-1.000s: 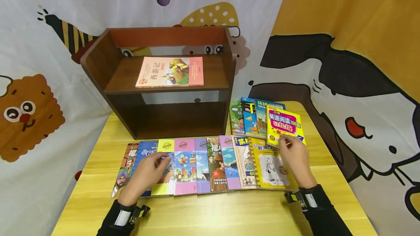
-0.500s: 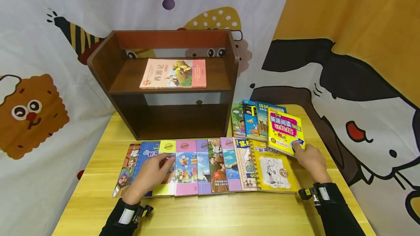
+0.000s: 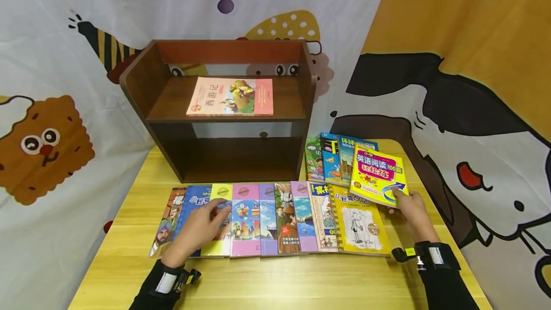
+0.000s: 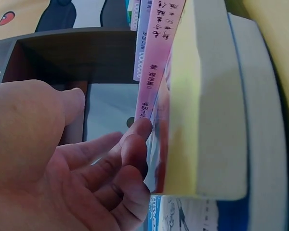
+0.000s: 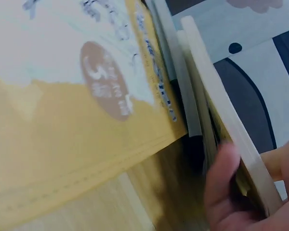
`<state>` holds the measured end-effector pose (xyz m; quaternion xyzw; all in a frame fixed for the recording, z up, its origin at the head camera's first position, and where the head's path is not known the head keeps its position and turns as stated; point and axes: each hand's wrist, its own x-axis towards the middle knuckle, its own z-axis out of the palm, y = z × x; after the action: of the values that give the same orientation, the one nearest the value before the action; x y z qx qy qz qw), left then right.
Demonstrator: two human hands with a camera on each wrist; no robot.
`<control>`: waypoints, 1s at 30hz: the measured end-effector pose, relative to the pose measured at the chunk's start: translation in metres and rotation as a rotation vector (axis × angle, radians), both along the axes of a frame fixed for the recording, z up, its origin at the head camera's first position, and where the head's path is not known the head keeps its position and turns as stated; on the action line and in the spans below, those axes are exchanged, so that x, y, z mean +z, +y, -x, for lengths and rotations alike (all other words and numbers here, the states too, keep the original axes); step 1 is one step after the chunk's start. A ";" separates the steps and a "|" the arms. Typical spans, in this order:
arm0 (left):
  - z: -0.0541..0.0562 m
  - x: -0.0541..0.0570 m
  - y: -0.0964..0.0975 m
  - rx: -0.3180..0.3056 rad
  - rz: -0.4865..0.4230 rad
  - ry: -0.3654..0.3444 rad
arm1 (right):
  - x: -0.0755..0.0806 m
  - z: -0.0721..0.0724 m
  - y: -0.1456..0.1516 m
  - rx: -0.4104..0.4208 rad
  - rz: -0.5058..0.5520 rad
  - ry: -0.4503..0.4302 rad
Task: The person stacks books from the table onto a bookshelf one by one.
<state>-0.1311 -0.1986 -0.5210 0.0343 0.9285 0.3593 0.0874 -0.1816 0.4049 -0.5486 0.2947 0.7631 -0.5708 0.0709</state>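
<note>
My right hand (image 3: 414, 215) pinches the lower right corner of a yellow workbook (image 3: 378, 172) with a pink title panel. In the right wrist view its thumb and fingers lie on opposite faces of the workbook (image 5: 231, 113), seen edge-on. Lying close by is a yellow comic diary book (image 3: 360, 224) with a line-drawn figure. My left hand (image 3: 199, 228), fingers loosely bent, rests over a yellow-bordered book (image 3: 220, 249) and a blue book (image 3: 195, 200) in the front row. The left wrist view shows its fingertips at the books, with nothing gripped.
Behind the row stands a brown two-tier bookshelf (image 3: 307, 109), with a pink book (image 3: 232, 97) flat on its upper shelf. Several overlapping books, including a pink one (image 3: 245, 219), line the wooden table (image 3: 267, 281). Blue and green books (image 3: 314, 159) lie right of the shelf.
My right hand has moved right from the workbook's lower left edge to its lower right corner and grips it there. The workbook has shifted slightly. My left hand stays over the front row.
</note>
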 end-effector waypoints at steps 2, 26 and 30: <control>0.000 0.001 0.000 -0.009 -0.008 0.000 | 0.000 -0.003 -0.001 0.007 0.078 0.038; 0.009 0.008 0.005 0.067 -0.029 0.172 | 0.056 -0.036 -0.062 0.176 0.354 0.729; 0.011 0.012 0.006 0.087 -0.070 0.237 | 0.070 -0.039 -0.075 0.303 0.395 0.806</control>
<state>-0.1422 -0.1923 -0.5093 0.0394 0.9199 0.3882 -0.0395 -0.1429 0.3300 -0.4786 -0.0840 0.6409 -0.7572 -0.0936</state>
